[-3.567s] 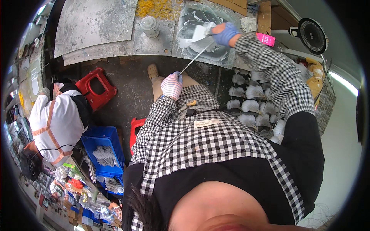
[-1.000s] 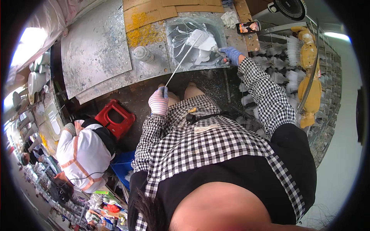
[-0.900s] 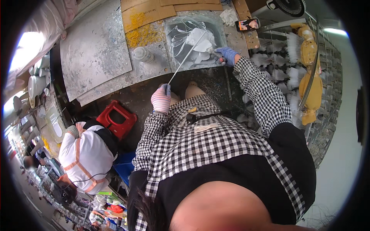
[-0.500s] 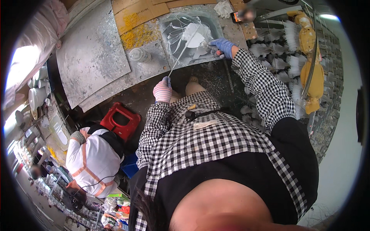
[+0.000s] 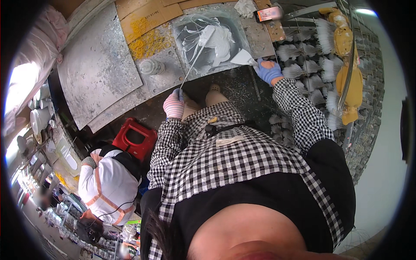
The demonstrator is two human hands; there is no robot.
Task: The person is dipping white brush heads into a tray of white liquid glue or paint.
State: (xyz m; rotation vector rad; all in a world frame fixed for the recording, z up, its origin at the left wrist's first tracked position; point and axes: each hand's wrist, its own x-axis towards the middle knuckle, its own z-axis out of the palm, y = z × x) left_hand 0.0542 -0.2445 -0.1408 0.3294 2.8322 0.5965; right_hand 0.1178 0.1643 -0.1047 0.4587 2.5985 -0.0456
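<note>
My left hand (image 5: 174, 105), in a pink-striped glove with dark fingertips, is closed round the end of a long thin rod (image 5: 193, 64). The rod slants up into a grey tray (image 5: 179, 37), where its far end lies by a heap of white paste (image 5: 222, 48). In a blue glove, my right hand (image 5: 268, 72) grips the handle of a scraper (image 5: 243, 58). A broad white blade rests over the tray's near right corner. White strands trail across the left side of the tray.
A clear jar (image 5: 151, 67) and many yellow rings (image 5: 149, 41) on cardboard lie left of the tray. A phone (image 5: 268, 14) sits beyond my right hand. Racks of white bristly pieces (image 5: 299, 52) stand right. Below left are a red stool (image 5: 135, 138) and a seated person (image 5: 110, 184).
My right hand has drawn the scraper right and toward me, away from the paste, so its blade now shows. The paste is spread lower. My left hand still holds the rod.
</note>
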